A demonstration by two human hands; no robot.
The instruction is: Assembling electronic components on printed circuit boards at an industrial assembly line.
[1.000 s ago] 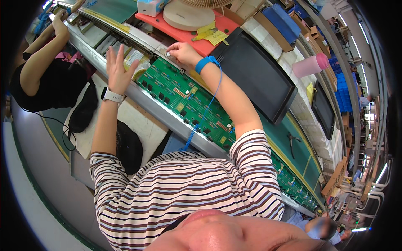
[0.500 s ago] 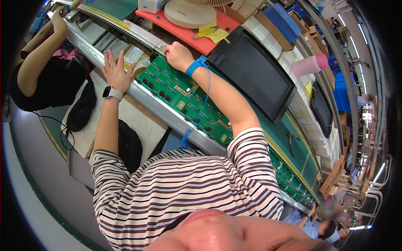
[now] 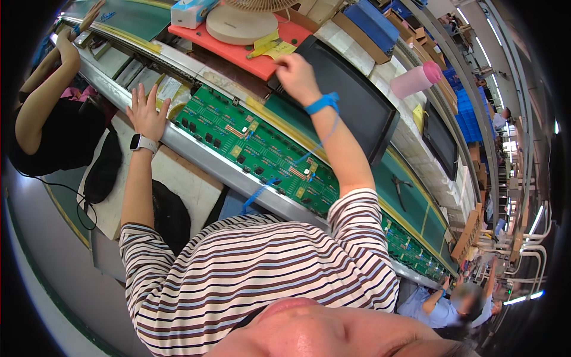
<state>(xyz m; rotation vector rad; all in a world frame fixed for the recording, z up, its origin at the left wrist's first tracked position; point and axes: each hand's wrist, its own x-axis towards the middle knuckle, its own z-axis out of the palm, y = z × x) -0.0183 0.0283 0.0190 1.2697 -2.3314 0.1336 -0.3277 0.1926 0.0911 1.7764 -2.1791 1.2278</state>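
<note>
Head view: left hand (image 3: 146, 113) spread flat, empty, bracing the conveyor's near rail (image 3: 196, 152) beside the green circuit board (image 3: 262, 152); right hand (image 3: 294, 71) curled, grasp indiscernible, at the red tray's edge (image 3: 238, 50).

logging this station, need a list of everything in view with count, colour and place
circuit board: one long, green, on the conveyor line
flat screen: one, black, behind the board
tray: one, red-orange, upper middle
round fan base: one, beige, on the tray
yellow notes: a few, on the tray's right end
tumbler: one, pink, right of the screen
pliers: one, dark, on the green belt at right
left hand: open, flat at the board's left end, watch on the wrist
right hand: reaching to the yellow notes, blue strap on the wrist
</note>
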